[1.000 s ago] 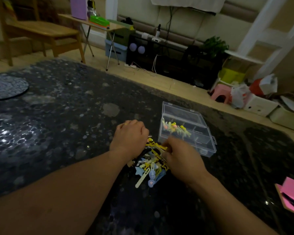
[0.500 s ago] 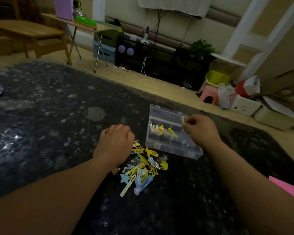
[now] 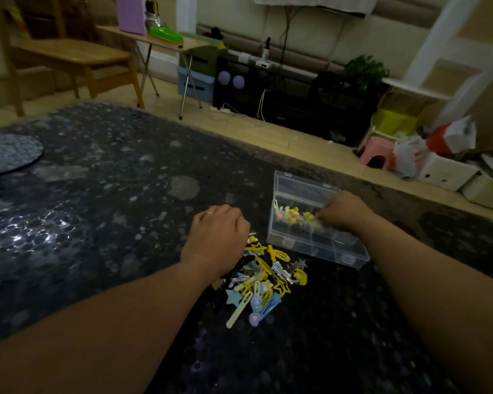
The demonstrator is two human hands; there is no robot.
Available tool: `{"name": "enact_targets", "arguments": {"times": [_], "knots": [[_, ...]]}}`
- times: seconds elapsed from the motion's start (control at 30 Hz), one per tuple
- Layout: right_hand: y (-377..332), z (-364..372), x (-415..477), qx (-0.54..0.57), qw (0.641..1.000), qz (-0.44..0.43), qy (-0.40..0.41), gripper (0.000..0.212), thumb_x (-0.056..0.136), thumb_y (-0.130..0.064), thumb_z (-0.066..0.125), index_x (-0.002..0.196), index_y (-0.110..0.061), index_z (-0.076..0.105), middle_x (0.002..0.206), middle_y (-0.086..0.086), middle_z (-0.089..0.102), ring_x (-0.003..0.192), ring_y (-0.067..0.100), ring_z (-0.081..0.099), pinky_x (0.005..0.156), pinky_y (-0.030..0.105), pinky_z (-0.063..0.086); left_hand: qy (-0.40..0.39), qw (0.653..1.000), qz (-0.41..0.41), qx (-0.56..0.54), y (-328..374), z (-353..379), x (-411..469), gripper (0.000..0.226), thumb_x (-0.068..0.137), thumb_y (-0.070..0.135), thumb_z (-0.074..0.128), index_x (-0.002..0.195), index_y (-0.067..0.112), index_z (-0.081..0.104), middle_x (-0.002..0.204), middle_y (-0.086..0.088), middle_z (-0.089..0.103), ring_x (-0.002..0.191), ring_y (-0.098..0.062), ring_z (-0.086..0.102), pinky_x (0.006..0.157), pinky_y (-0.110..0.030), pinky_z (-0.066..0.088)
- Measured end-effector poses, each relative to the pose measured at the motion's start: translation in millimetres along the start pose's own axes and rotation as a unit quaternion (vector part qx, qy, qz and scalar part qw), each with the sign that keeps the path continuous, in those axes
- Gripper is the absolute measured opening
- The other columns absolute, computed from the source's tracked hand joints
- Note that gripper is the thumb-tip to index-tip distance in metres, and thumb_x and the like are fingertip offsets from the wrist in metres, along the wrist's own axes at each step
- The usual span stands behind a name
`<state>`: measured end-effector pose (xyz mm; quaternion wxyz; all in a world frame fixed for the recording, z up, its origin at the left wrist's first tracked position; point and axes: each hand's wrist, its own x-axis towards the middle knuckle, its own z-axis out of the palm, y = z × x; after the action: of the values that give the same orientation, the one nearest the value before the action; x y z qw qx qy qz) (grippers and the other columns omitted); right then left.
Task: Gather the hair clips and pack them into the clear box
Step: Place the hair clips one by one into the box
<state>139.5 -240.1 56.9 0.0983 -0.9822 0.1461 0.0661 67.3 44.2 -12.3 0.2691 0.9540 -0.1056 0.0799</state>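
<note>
My right hand (image 3: 345, 211) dips into the box (image 3: 325, 253), fingers curled down among the packed clips (image 3: 291, 216). Pinching one or not, I can't tell. Left hand (image 3: 219, 234) rests curled on the pile (image 3: 265, 282) just beside the box, probably steadying it for short trips; its grasp is hidden.
</note>
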Motion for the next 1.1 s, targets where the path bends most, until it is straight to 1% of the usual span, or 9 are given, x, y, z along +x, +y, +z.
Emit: {"name": "enact_targets", "arguments": {"times": [0.17, 0.23, 0.33, 0.43, 0.5, 0.63, 0.83, 0.97, 1.1], "knots": [[4.8, -3.9, -23.9, 0.051, 0.997, -0.025, 0.051, 0.03, 0.098, -0.026, 0.067, 0.091, 0.0, 0.08, 0.084, 0.02, 0.075, 0.068, 0.027, 0.063, 0.066, 0.038, 0.054, -0.015, 1.0, -0.007, -0.004, 2.9, -4.8, -1.1, 0.036, 0.099, 0.035, 0.024, 0.093, 0.028, 0.059, 0.105, 0.008, 0.058, 0.105, -0.018, 0.051, 0.105, -0.041, 0.038], [0.9, -5.9, -44.7, 0.061, 0.991, -0.06, 0.103, 0.027, 0.103, -0.027, 0.063, 0.091, -0.008, 0.078, 0.083, 0.012, 0.075, 0.072, 0.024, 0.067, 0.069, 0.039, 0.056, -0.014, 1.0, -0.011, -0.011, 3.6, -5.5, -2.1, 0.034, 0.101, 0.033, 0.028, 0.092, 0.028, 0.06, 0.104, 0.007, 0.059, 0.105, -0.019, 0.051, 0.106, -0.043, 0.039], [-11.2, -7.7, -88.1, 0.107, 0.971, -0.127, 0.174, 0.016, 0.106, -0.026, 0.061, 0.096, -0.022, 0.072, 0.086, -0.005, 0.07, 0.074, 0.01, 0.063, 0.062, 0.027, 0.046, -0.014, 1.0, -0.016, -0.023, 6.2, -8.6, -3.4, 0.033, 0.102, 0.032, 0.031, 0.092, 0.027, 0.062, 0.103, 0.005, 0.06, 0.105, -0.02, 0.053, 0.106, -0.045, 0.039], [-21.0, -1.2, -132.3, 0.143, 0.958, -0.184, 0.17, 0.008, 0.106, -0.028, 0.063, 0.1, -0.028, 0.069, 0.089, -0.013, 0.066, 0.076, -0.001, 0.06, 0.063, 0.018, 0.041, -0.021, 1.0, -0.003, 0.007, 8.5, -11.6, -5.6, 0.027, 0.103, 0.026, 0.037, 0.095, 0.022, 0.063, 0.107, 0.002, 0.061, 0.108, -0.022, 0.052, 0.106, -0.046, 0.041], [-24.7, 10.9, -152.6, 0.116, 0.961, -0.216, 0.128, 0.007, 0.106, -0.03, 0.064, 0.105, -0.03, 0.07, 0.094, -0.014, 0.068, 0.082, -0.003, 0.061, 0.07, 0.017, 0.046, -0.019, 1.0, 0.003, 0.016, 9.6, -13.2, -7.3, 0.025, 0.104, 0.025, 0.039, 0.097, 0.02, 0.063, 0.109, 0.001, 0.061, 0.109, -0.024, 0.053, 0.106, -0.048, 0.041], [-32.0, 35.3, -161.9, -0.011, 0.965, -0.239, 0.105, 0.021, 0.108, -0.029, 0.055, 0.111, -0.028, 0.075, 0.102, -0.008, 0.075, 0.088, 0.011, 0.068, 0.075, 0.032, 0.058, -0.02, 0.999, 0.014, 0.023, 12.1, -15.0, -9.1, 0.025, 0.105, 0.022, 0.041, 0.101, 0.016, 0.065, 0.111, -0.002, 0.062, 0.111, -0.025, 0.053, 0.107, -0.05, 0.041], [-53.4, 48.6, -153.6, -0.177, 0.944, -0.254, 0.112, 0.015, 0.099, -0.016, 0.06, 0.091, -0.023, 0.07, 0.082, -0.003, 0.068, 0.076, 0.022, 0.068, 0.073, 0.04, 0.062, -0.016, 1.0, -0.002, -0.004, 10.2, -13.8, -7.1, 0.029, 0.104, 0.028, 0.036, 0.093, 0.022, 0.062, 0.102, 0.003, 0.06, 0.104, -0.021, 0.052, 0.106, -0.047, 0.04], [-61.7, 44.9, -153.6, -0.218, 0.932, -0.267, 0.109, 0.015, 0.098, -0.012, 0.058, 0.091, -0.02, 0.068, 0.087, 0.002, 0.07, 0.081, 0.026, 0.069, 0.073, 0.037, 0.058, -0.014, 0.999, -0.028, -0.044, 7.7, -10.8, -4.8, 0.032, 0.101, 0.035, 0.031, 0.088, 0.028, 0.06, 0.097, 0.007, 0.058, 0.1, -0.018, 0.051, 0.105, -0.044, 0.039], [-55.1, 46.7, -159.5, -0.179, 0.941, -0.265, 0.111, 0.014, 0.099, -0.016, 0.059, 0.094, -0.023, 0.069, 0.087, -0.001, 0.07, 0.079, 0.021, 0.067, 0.074, 0.04, 0.061, -0.015, 1.0, -0.011, -0.025, 8.6, -12.1, -6.2, 0.028, 0.103, 0.03, 0.036, 0.09, 0.024, 0.061, 0.099, 0.005, 0.059, 0.102, -0.019, 0.051, 0.105, -0.045, 0.04]]}}
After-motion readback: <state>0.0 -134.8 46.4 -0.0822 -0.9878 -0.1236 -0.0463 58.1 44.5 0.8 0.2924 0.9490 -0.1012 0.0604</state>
